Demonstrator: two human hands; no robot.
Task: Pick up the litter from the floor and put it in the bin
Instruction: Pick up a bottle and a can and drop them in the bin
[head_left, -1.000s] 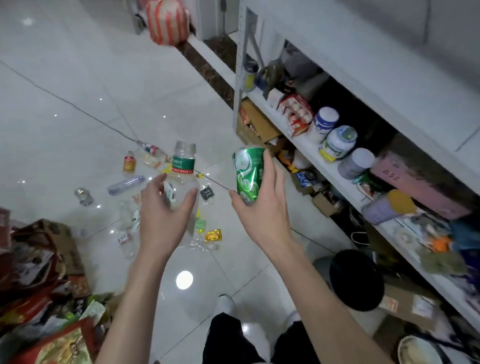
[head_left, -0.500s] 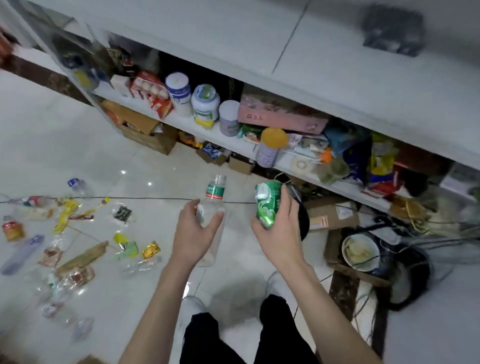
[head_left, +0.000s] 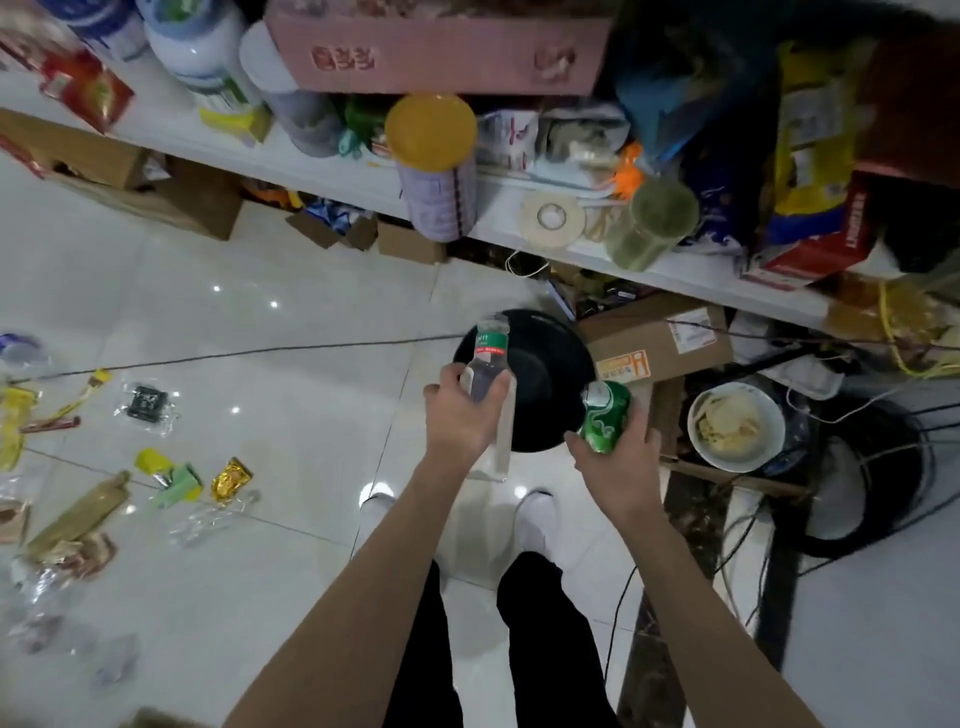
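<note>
Over the black bin (head_left: 545, 364) | left hand (head_left: 460, 415) grips plastic bottle (head_left: 485, 364), right hand (head_left: 618, 457) grips green can (head_left: 602, 415) | drop step | next: release both inside rim

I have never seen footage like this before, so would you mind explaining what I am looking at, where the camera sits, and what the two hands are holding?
There is no machine here. The camera is worn on a person's head and looks down, so you see their own forearms, dark trousers and white shoes from above. The left hand grips a clear plastic bottle with a green label. The right hand grips a green drinks can. Both are held over a round black bin that stands on the pale tiled floor beside a cluttered shelf. Nothing has been dropped in yet. To the left, more litter lies on the tiles: a gold wrapper, a yellow and green packet and several clear plastic bags. A white bowl sits on the floor to the right of the bin.
</note>
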